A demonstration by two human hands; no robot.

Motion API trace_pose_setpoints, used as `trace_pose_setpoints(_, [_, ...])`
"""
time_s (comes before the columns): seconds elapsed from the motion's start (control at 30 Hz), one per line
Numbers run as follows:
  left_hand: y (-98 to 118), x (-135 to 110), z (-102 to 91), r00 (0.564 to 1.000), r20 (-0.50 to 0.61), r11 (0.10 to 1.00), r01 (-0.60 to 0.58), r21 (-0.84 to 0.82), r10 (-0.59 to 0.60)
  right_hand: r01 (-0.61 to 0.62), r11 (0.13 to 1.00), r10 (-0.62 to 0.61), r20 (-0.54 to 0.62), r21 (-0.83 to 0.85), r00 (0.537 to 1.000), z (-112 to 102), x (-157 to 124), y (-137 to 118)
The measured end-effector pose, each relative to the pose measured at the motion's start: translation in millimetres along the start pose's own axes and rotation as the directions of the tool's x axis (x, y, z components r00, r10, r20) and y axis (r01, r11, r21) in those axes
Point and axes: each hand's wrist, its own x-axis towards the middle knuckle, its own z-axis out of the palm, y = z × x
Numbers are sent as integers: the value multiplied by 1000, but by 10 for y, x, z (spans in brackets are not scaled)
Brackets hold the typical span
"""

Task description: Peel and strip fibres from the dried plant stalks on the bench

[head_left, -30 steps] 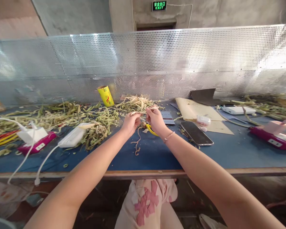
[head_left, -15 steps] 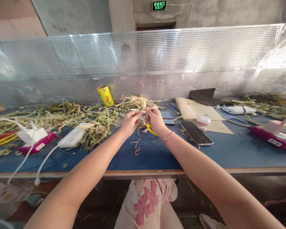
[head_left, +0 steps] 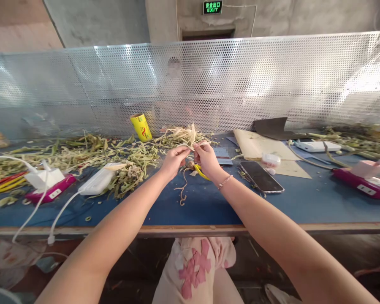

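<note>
as left hand (head_left: pixel 175 162), right hand (head_left: pixel 207 159) pinch pale strip (head_left: pixel 192 146), it lies between them.

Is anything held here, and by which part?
Yes: the left hand and right hand pinch pale dried plant material; exactly which part they grip is hidden.

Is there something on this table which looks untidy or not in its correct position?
Yes. Loose plant scraps sprawl left of the left hand, crowding a white device. The yellow tube behind them appears tilted, though lens distortion may exaggerate it.
</note>
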Motion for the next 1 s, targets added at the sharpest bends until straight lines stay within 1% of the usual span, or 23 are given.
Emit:
trace_pose_setpoints(0.07, [-36, 27, -37, 999, 17, 998, -32, 48, 31, -3, 1000, 2, -16, -27, 1000, -17, 8, 7])
trace_pose_setpoints(0.17, [-82, 55, -79, 998, 5, 991, -57, 118, 57, 36, 988, -40, -21, -148, 999, -64, 34, 16])
trace_pose_setpoints(0.27, [-83, 55, -94, 993, 12, 946, -113, 304, 115, 52, 960, -42, 42, -277, 998, -133, 70, 15])
trace_pose_setpoints(0.33, [-58, 44, -93, 987, 21, 893, -155, 423, 161, 52, 953, -20, 109, -297, 994, -175, 90, 13])
trace_pose_setpoints(0.4, [-24, 28, -85, 983, 28, 865, -174, 471, 182, 65, 967, -19, 185, -247, 983, -202, 95, 12])
trace_pose_setpoints(0.47, [9, 12, -74, 982, 37, 861, -180, 475, 185, 68, 985, -28, 247, -156, 969, -214, 82, 10])
trace_pose_setpoints(0.57, [44, -8, -63, 982, 29, 862, -179, 475, 188, 30, 998, -12, 300, -54, 954, -209, 40, -4])
trace_pose_setpoints(0.63, [58, -19, -59, 982, 23, 863, -176, 474, 188, 1, 999, 10, 327, -34, 945, -197, 14, -19])
trace_pose_setpoints(0.7, [68, -31, -57, 983, 25, 873, -171, 456, 179, -4, 998, 24, 324, -60, 946, -181, 0, -33])
trace_pose_setpoints(0.8, [73, -50, -53, 986, 37, 892, -164, 421, 164, -11, 996, 35, 266, -93, 963, -150, -3, -45])
trace_pose_setpoints(0.9, [62, -56, -55, 985, 63, 897, -175, 406, 163, -56, 998, 55, 231, -4, 971, -120, -6, -54])
trace_pose_setpoints(1.0, [43, -44, -64, 978, 110, 885, -210, 416, 180, -115, 990, 98, 188, 80, 977, -99, -14, -60])
